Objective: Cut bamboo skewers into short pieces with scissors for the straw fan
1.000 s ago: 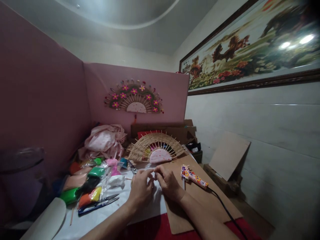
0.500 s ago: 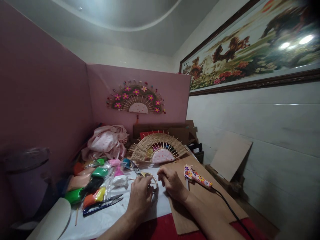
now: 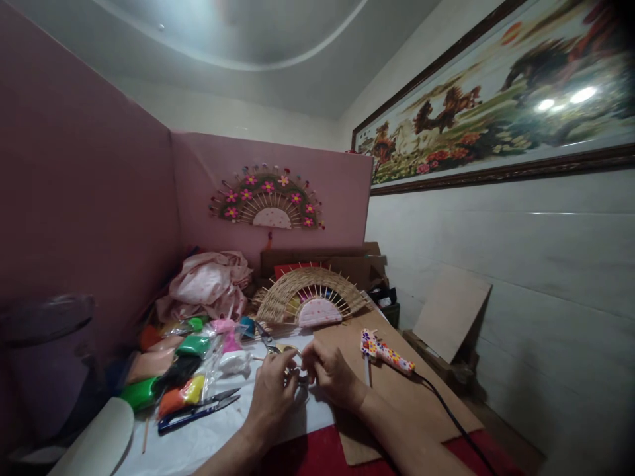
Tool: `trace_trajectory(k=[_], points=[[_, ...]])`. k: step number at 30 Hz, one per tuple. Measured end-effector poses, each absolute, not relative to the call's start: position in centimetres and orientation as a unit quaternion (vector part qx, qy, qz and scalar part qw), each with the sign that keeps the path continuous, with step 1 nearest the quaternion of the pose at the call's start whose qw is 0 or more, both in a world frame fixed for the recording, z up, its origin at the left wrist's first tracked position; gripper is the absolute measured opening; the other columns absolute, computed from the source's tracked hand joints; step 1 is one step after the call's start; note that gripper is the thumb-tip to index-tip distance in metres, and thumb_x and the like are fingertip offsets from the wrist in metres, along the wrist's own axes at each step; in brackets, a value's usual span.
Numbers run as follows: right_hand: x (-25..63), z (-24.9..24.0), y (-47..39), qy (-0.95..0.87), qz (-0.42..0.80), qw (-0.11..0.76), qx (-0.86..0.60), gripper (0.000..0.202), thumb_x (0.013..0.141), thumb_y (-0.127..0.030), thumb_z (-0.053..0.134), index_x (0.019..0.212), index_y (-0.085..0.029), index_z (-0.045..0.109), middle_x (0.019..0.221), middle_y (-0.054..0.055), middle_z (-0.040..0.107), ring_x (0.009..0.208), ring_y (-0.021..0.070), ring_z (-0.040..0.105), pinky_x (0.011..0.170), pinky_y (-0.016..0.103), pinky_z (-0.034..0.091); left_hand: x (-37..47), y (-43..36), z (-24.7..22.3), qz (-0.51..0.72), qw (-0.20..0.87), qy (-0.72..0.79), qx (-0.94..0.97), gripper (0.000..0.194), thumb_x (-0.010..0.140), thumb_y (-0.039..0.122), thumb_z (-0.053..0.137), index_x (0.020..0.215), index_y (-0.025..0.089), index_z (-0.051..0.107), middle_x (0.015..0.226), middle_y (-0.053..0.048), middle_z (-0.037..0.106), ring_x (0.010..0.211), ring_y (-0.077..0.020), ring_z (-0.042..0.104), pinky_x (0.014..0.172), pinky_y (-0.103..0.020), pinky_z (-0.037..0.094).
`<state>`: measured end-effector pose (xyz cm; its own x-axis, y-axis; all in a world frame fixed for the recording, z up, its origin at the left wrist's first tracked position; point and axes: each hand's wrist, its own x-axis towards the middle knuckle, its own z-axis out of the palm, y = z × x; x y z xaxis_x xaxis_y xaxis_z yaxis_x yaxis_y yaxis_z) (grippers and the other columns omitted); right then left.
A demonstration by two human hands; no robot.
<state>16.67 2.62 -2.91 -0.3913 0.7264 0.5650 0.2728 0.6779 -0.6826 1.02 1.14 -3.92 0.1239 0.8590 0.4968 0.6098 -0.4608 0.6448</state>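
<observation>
My left hand [image 3: 276, 390] is closed in a pinch above the white sheet, its fingertips turned toward my right hand [image 3: 330, 373]. The right-hand fingers are curled and nearly meet those of the left. Whatever lies between the fingertips is too small to make out. Just behind both hands lie scissors [image 3: 264, 336], their gold-coloured handles partly hidden by my fingers. Beyond them leans a woven fan [image 3: 282, 299] with thin sticks and a pale half-round base [image 3: 320, 313]. To the right, a flower-patterned glue gun [image 3: 391, 357] rests on a brown board [image 3: 411, 403].
Bagged coloured clay [image 3: 141, 393] lies to the left, beside dark-handled thread snips [image 3: 198, 411]. Crumpled pink cloth [image 3: 208, 284] sits behind it. A black cord [image 3: 449, 413] trails from the glue gun. A flowered fan [image 3: 270, 198] hangs on the pink partition [image 3: 342, 218].
My right hand has moved left, and its fingers have come up close to my left fingertips. The view has shifted slightly.
</observation>
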Motion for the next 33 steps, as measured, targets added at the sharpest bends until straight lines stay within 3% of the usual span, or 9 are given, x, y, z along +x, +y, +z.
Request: trace_trajectory(k=[6,11,17,21,23,26,30,33], points=[[16.7,-2.7,2.5,-0.803,0.216,0.468,-0.299,0.025,0.070,0.000,0.041,0.082,-0.017,0.055,0.066,-0.001,0.056,0.055,0.0101,0.055,0.054,0.020,0.042,1.1,1.2,-3.8,0.430,0.141,0.499,0.739,0.035,0.075,0.015,0.044,0.105,0.017,0.062,0.088,-0.007,0.063,0.086,-0.0204,0.054,0.080,-0.037,0.041],[16.8,-2.6,2.6,-0.779,0.184,0.490,-0.344,0.012,0.078,-0.009,0.047,0.075,-0.017,0.056,0.061,-0.001,0.056,0.050,0.0093,0.051,0.051,0.020,0.038,1.0,1.4,-4.1,0.435,0.139,0.497,0.738,0.034,0.077,0.016,0.044,0.107,0.016,0.061,0.089,-0.007,0.063,0.087,-0.0205,0.053,0.081,-0.037,0.041],[16.4,-2.7,2.2,-0.742,0.217,0.516,-0.369,0.024,0.090,-0.027,0.043,0.075,-0.017,0.059,0.056,-0.002,0.054,0.048,0.0094,0.050,0.050,0.020,0.037,1.3,0.9,-4.3,0.420,0.094,0.468,0.772,0.034,0.078,0.011,0.045,0.107,0.017,0.060,0.087,-0.006,0.063,0.085,-0.0201,0.052,0.077,-0.036,0.041],[14.9,2.3,3.9,-0.669,0.270,0.599,-0.348,0.031,0.091,-0.036,0.043,0.075,-0.017,0.062,0.069,0.002,0.061,0.063,0.0116,0.056,0.059,0.022,0.043,2.0,0.2,-4.4,0.389,0.021,0.446,0.806,0.021,0.079,0.012,0.048,0.091,0.019,0.064,0.081,-0.005,0.063,0.083,-0.0211,0.052,0.074,-0.036,0.039],[13.7,6.4,6.6,-0.622,0.360,0.626,-0.301,0.023,0.090,-0.032,0.045,0.087,-0.018,0.063,0.079,0.003,0.064,0.071,0.0122,0.059,0.069,0.023,0.046,2.3,0.1,-4.6,0.391,-0.007,0.437,0.810,0.018,0.079,0.011,0.049,0.083,0.020,0.064,0.078,-0.003,0.063,0.083,-0.0202,0.052,0.073,-0.035,0.038],[11.9,12.5,12.8,-0.422,0.534,0.674,-0.287,0.020,0.092,-0.022,0.043,0.087,-0.016,0.061,0.081,0.004,0.065,0.073,0.0117,0.060,0.075,0.025,0.047,2.7,0.4,-5.5,0.429,-0.040,0.411,0.804,0.017,0.077,0.007,0.052,0.074,0.021,0.062,0.076,-0.001,0.063,0.081,-0.0179,0.051,0.073,-0.032,0.035],[10.1,17.0,21.5,-0.341,0.572,0.681,-0.305,0.023,0.094,-0.026,0.038,0.096,-0.014,0.057,0.092,0.008,0.062,0.082,0.0142,0.060,0.073,0.028,0.049,3.0,2.0,-7.6,0.513,-0.087,0.357,0.776,0.015,0.070,0.007,0.059,0.072,0.022,0.061,0.071,0.001,0.061,0.075,-0.0165,0.051,0.070,-0.031,0.032],[9.2,18.1,26.2,-0.293,0.581,0.693,-0.310,0.027,0.091,-0.029,0.046,0.111,-0.014,0.054,0.110,0.009,0.057,0.093,0.0175,0.058,0.078,0.035,0.050,2.9,3.1,-8.8,0.522,-0.132,0.345,0.769,0.015,0.071,0.009,0.060,0.070,0.024,0.060,0.068,0.003,0.061,0.073,-0.0153,0.051,0.070,-0.031,0.031]])
